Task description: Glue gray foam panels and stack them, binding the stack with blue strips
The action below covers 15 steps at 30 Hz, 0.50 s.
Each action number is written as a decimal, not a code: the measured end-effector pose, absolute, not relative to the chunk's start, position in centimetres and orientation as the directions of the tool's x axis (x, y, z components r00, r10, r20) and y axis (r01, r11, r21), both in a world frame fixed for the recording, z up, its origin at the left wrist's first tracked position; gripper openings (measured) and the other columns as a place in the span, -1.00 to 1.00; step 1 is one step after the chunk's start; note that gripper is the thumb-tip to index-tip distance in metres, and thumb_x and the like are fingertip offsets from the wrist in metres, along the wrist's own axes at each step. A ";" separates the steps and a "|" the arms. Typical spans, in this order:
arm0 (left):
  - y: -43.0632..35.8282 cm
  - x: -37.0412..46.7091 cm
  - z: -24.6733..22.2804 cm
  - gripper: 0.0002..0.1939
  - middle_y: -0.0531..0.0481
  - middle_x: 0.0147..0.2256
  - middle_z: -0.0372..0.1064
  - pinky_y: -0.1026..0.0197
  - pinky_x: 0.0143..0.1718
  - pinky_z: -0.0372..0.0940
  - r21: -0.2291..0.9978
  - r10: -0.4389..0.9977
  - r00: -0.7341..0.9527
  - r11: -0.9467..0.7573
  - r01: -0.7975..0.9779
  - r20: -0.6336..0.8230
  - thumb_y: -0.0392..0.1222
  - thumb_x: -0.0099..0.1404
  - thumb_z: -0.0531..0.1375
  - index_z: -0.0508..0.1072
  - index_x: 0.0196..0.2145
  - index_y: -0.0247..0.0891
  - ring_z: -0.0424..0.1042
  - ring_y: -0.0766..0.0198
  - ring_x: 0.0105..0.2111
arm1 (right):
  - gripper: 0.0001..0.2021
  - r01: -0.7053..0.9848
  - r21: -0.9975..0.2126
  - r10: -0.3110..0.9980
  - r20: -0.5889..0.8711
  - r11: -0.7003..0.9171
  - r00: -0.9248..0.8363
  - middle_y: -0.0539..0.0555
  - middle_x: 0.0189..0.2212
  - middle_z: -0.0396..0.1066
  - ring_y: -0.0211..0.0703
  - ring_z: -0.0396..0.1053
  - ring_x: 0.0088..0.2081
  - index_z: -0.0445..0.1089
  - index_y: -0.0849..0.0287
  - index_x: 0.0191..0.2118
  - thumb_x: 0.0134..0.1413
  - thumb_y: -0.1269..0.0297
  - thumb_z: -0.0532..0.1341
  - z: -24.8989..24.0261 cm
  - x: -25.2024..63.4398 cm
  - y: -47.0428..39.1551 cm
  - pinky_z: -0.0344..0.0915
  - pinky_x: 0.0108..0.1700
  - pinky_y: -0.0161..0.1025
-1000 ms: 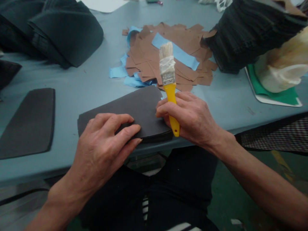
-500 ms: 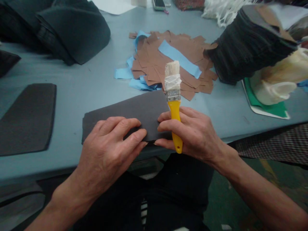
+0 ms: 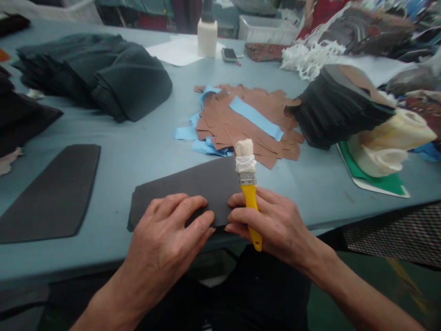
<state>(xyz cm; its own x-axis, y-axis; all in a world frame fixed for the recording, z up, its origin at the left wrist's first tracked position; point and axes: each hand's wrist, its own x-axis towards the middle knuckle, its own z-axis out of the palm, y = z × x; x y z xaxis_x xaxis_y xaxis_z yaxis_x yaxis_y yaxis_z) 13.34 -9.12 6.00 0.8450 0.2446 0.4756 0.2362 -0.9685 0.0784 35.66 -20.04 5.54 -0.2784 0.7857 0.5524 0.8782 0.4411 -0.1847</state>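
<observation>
A dark grey flat panel lies at the table's front edge, its near edge between my hands. My left hand grips that edge, thumb and fingers closed on it. Tucked in my right hand is a paintbrush with a yellow handle; its pale bristles, wrapped in white below, point away from me. The thumb and fingertips of that hand also press on the panel's near edge. Beyond the panel is a loose heap of brown strips, with several light blue strips among them.
On the left lies a stack of dark panels, with folded dark fabric behind. A dark stack leans at the right, near cream rolls on a green sheet. A white bottle and a phone are farther back.
The view has tilted up, so everything sits lower and more of the table's far side shows. Both hands keep nearly the same hold on the panel and the paintbrush.
</observation>
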 end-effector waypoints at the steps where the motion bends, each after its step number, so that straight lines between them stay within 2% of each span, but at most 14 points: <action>1: -9.1 13.3 5.9 -0.90 -0.11 -0.05 0.54 -0.01 -0.06 0.24 0.082 0.247 0.842 -0.968 0.237 0.480 -0.30 0.52 0.18 0.49 -0.07 -0.22 0.39 -0.01 -0.04 | -0.92 0.877 -0.187 0.783 0.557 0.442 -0.276 0.13 -0.19 0.60 -0.10 0.57 -0.22 0.42 0.16 -0.15 0.45 0.29 0.26 5.5 35.7 -20.1 0.50 -0.11 -0.17; 7: -9.0 13.4 6.0 -0.88 -0.07 -0.04 0.54 0.02 -0.02 0.23 0.143 0.273 0.833 -0.962 0.233 0.481 -0.21 0.55 0.14 0.49 -0.09 -0.17 0.37 0.03 -0.02 | -0.80 0.859 -0.298 0.806 0.559 0.416 -0.196 0.09 -0.24 0.61 -0.15 0.58 -0.27 0.38 0.14 -0.16 0.49 0.13 0.22 5.6 35.8 -20.1 0.49 -0.18 -0.22; 10: -9.2 13.5 6.1 -0.84 -0.05 -0.04 0.54 0.03 -0.02 0.23 0.153 0.295 0.827 -0.956 0.252 0.478 -0.18 0.57 0.10 0.50 -0.09 -0.15 0.38 0.03 -0.03 | -0.88 0.888 -0.285 0.817 0.556 0.360 -0.153 0.08 -0.25 0.62 -0.17 0.59 -0.30 0.36 0.12 -0.18 0.49 0.26 0.21 6.0 35.3 -19.8 0.48 -0.23 -0.25; 15: -9.6 13.8 5.9 -0.80 -0.05 -0.06 0.54 0.04 0.00 0.25 0.168 0.319 0.801 -0.948 0.271 0.506 -0.18 0.58 0.08 0.51 -0.11 -0.17 0.39 0.06 -0.04 | -0.91 0.909 -0.313 0.783 0.621 0.277 -0.025 0.10 -0.20 0.63 -0.12 0.63 -0.21 0.33 0.12 -0.15 0.42 0.46 0.21 6.6 33.4 -18.4 0.49 -0.14 -0.24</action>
